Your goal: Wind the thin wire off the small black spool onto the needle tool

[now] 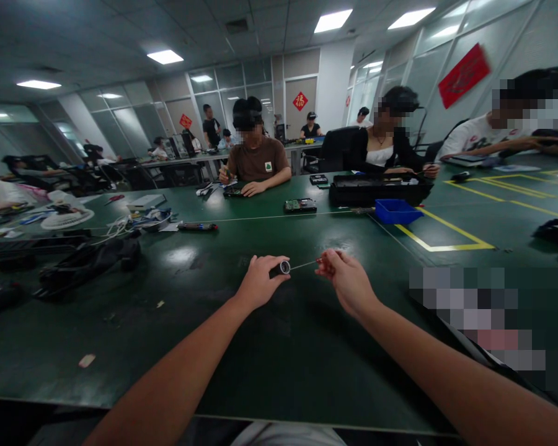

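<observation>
Above the middle of the green table (260, 365), my left hand (261, 282) grips a small dark cylinder (284, 267) between thumb and fingers. The cylinder's round end, with a light ring, faces to the right. My right hand (346, 279) is closed in a pinch around one end of a thin rod (303, 265). The rod's other end points left at the ringed end of the cylinder; whether it touches or goes inside cannot be made out.
A blue tray (397, 212) and a long black case (376, 191) stand at the back right. A circuit board device (300, 205) and a pen-like tool (198, 227) lie ahead. Black parts (90, 263) are at left. Several people sit around.
</observation>
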`<state>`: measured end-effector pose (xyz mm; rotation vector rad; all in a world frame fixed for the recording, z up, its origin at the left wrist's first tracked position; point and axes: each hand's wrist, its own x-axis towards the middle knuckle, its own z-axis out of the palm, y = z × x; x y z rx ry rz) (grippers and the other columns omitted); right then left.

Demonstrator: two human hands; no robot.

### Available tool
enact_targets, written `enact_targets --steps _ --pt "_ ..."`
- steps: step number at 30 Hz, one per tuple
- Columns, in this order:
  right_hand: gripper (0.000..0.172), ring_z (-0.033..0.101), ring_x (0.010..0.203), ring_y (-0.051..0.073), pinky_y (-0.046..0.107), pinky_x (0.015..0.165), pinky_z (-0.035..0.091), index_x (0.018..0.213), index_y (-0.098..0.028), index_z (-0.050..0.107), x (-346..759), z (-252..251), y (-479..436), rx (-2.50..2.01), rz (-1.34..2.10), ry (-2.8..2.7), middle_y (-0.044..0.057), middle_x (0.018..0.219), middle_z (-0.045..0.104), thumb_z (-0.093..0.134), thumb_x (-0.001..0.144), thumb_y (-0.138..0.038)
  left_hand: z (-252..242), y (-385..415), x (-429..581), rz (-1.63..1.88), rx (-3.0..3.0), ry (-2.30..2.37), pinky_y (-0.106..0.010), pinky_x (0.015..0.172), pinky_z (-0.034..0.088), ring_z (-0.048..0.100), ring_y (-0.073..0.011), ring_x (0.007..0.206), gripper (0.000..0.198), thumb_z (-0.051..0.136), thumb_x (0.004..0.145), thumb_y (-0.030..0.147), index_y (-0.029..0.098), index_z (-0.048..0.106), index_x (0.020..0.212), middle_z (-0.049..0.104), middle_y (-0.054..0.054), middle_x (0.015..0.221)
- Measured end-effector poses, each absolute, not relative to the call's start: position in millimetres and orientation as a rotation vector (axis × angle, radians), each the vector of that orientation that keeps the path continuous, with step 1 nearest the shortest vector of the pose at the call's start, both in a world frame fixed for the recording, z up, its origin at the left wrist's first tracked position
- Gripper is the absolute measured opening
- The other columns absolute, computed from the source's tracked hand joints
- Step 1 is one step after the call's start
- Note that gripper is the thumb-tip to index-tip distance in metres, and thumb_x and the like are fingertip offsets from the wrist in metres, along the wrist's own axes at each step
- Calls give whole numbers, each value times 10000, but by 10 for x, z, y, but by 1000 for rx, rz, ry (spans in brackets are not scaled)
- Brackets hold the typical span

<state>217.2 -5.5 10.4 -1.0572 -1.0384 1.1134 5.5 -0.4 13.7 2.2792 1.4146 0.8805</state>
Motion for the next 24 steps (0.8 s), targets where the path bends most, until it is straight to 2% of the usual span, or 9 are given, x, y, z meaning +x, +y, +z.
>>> enact_targets --steps 3,9,18,24 --pt "299 641 754 193 384 757 556 928 -202 621 2168 129 -106 -1090 946 -1178 54 854 674 568 884 -493 136 -12 65 900 2285 1407 -571 1128 212 580 -261 1151 359 685 854 270 276 646 1211 679 -56 1205" --pt "348 646 765 198 363 747 513 960 -193 618 2165 185 -179 -1158 766 -1378 47 821 675 496 933 -518 133 -21 84 894 2283 1411 -573 1133 208 585 -258 1145 371 694 847 272 279 647 1215 681 -52 1199" --pt "288 656 737 204 353 707 502 927 -208 611 2137 249 -228 -1167 692 -1506 48 800 693 488 937 -468 96 -1 63 899 2315 1419 -588 1154 162 574 -256 1180 376 707 836 260 286 649 1206 673 -51 1225" --pt "243 688 802 222 366 737 509 971 -220 596 2114 221 -262 -1171 632 -1550 54 860 710 475 955 -430 76 7 57 905 2311 1421 -590 1156 162 575 -254 1183 377 700 842 266 293 647 1214 672 -48 1229"
